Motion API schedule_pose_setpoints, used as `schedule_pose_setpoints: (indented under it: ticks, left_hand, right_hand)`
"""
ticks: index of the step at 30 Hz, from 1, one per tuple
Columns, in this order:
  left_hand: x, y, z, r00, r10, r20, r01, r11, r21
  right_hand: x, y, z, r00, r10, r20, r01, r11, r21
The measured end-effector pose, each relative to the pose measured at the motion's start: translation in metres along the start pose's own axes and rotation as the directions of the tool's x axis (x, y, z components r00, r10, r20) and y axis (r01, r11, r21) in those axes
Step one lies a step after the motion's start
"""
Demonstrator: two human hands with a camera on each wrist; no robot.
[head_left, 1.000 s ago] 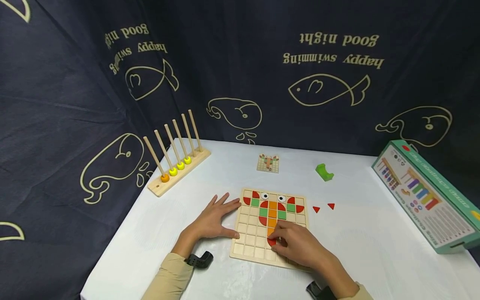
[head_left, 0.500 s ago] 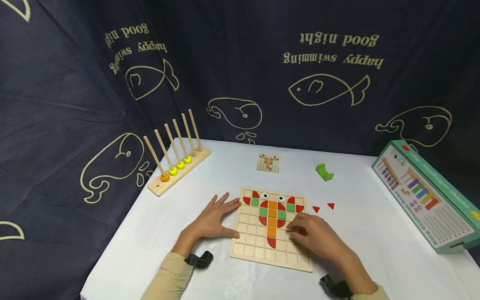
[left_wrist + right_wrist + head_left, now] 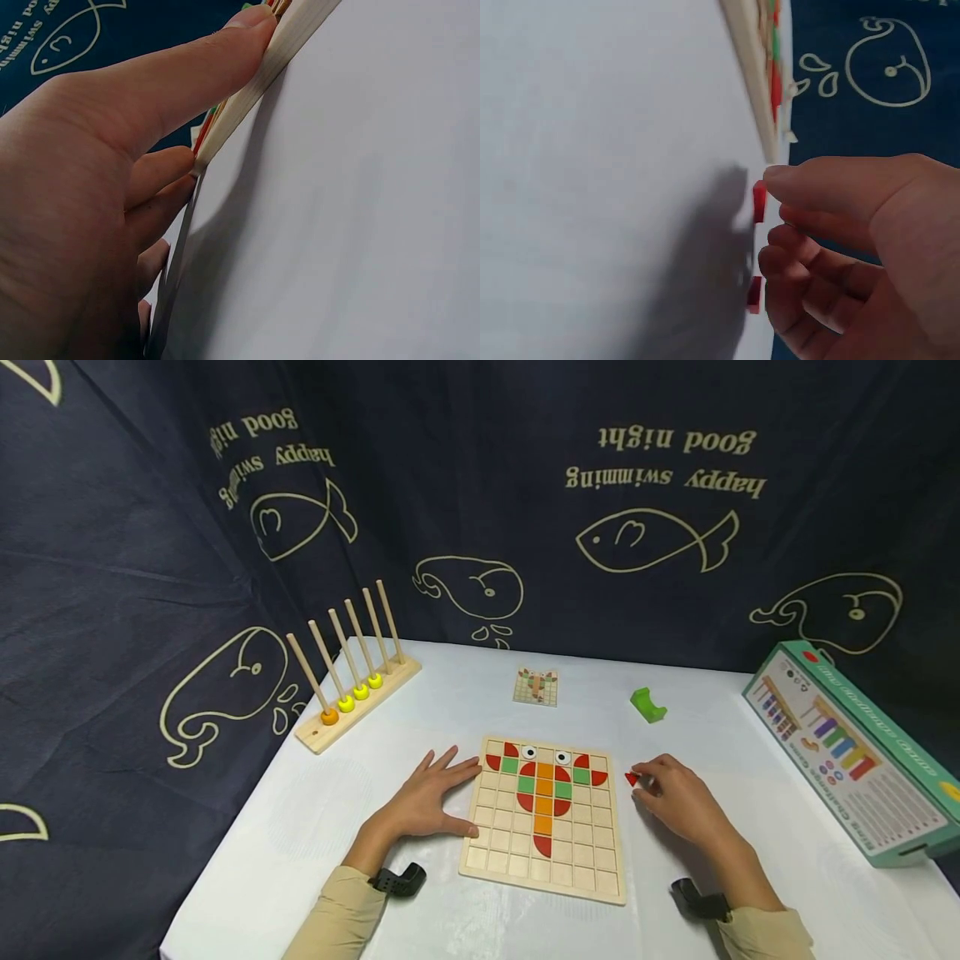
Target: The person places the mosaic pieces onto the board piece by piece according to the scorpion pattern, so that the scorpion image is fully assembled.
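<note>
On the white table lies a square wooden grid board [image 3: 517, 865] bearing red, green and orange pieces and two eye pieces. My left hand [image 3: 423, 797] is spread at its left side, thumb and a fingertip touching the edge; the left wrist view shows the thumb [image 3: 251, 22] on the rim. Right of the board, my right hand [image 3: 682, 797] has thumb and forefinger curled at a small red triangle [image 3: 631, 779], seemingly pinching it. The right wrist view shows this triangle [image 3: 759, 201] beside the thumb tip and a second red triangle [image 3: 755, 295] below, hidden by the hand in the head view.
Behind the board lies a small pattern card [image 3: 536, 686]. A green curved block [image 3: 648, 705] sits at the back right. A wooden peg rack [image 3: 360, 706] with orange and yellow beads stands at left, a game box [image 3: 847, 760] at right. Dark curtain hangs behind.
My right hand has let go of a red quarter-round piece on the board and moved right, off the board, to the nearer red triangle. The left hand has stayed in place.
</note>
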State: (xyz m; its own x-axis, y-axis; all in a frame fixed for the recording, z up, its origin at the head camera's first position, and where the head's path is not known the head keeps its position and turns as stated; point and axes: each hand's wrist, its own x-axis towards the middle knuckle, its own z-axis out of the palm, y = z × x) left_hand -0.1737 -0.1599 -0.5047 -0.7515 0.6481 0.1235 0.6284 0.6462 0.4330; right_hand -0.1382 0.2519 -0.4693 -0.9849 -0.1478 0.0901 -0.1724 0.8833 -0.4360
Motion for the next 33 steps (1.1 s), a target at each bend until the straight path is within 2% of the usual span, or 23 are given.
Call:
schedule_pose_setpoints:
  ticks: [14, 33]
  left_hand:
    - [0.0007, -0.0009, 0.0018, 1.0, -0.012, 0.008, 0.012, 1.0, 0.011]
    - [0.0001, 0.0, 0.0006, 1.0, 0.0, -0.002, 0.0, 1.0, 0.008]
  right_hand:
    - [-0.0021, 0.0046, 0.0045, 0.999, 0.007, 0.033, -0.007, 1.0, -0.004]
    - [-0.006, 0.0011, 0.0065, 0.999, -0.037, 0.031, 0.037, 0.999, -0.01]
